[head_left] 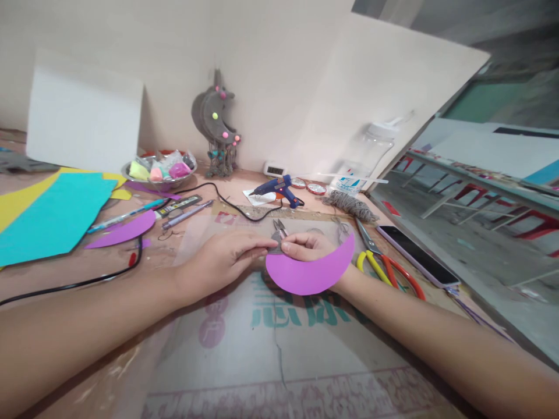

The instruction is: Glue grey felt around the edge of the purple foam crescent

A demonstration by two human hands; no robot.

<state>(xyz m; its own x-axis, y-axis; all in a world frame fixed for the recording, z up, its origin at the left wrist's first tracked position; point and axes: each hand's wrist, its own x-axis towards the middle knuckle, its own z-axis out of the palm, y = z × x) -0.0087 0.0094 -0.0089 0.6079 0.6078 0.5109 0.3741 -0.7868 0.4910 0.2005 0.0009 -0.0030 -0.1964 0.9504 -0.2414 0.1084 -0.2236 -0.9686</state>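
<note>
A purple paper crescent (310,274) is held above the cardboard in the middle of the view. My right hand (311,245) is closed on it, thumb in front and the other fingers behind. Grey yarn (275,249) covers the crescent's left tip. My left hand (238,254) pinches at this yarn-covered end, its fingertips close to my right thumb. From there a thin grey strand (279,352) trails down over the cardboard. Just beyond my fingers, a small tool's metal tips (280,226) show, the rest hidden.
Printed cardboard (209,372) covers the tabletop. To the right lie scissors (384,265), pliers (370,263), a phone (417,255) and a grey yarn bundle (351,205). Behind are a blue glue gun (277,189) with a black cord, a bowl (159,181) and a decorated grey moon (213,119).
</note>
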